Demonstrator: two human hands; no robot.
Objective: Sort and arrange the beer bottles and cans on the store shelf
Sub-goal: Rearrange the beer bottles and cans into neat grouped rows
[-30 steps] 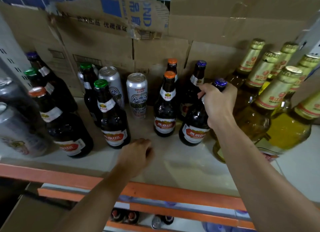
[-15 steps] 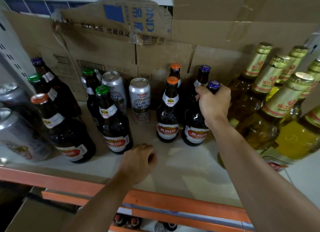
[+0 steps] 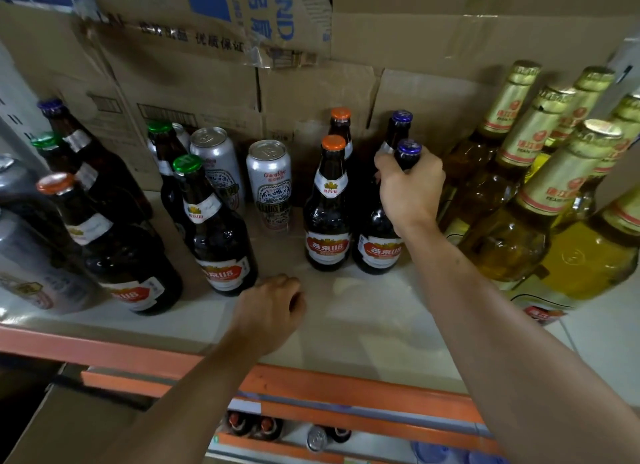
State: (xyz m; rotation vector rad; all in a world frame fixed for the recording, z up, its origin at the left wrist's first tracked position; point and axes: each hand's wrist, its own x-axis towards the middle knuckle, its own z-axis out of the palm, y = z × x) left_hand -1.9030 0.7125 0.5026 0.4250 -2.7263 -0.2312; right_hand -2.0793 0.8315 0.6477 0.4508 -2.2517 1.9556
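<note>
a person's right hand (image 3: 410, 190) grips the neck of a blue-capped bottle (image 3: 379, 252) standing upright on a store shelf (image 3: 363, 325).

fingers and thumb wrap the neck just under the cap. the dark bottle stands in the front row, just beside an orange-capped bottle (image 3: 327, 221) on its left and near a cluster of golden bottles (image 3: 512, 228) on its right, with a second blue-capped bottle (image 3: 398, 131) behind it. the left hand (image 3: 268, 311) sits low at the shelf's front, its fingers loosely curled and holding nothing, just in front of a green-capped bottle (image 3: 214, 228). two silver cans (image 3: 270, 183) stand farther back, between the green-capped and orange-capped bottles, close to the cardboard boxes (image 3: 207, 83) behind. more dark bottles and cans crowd the far left.
</note>
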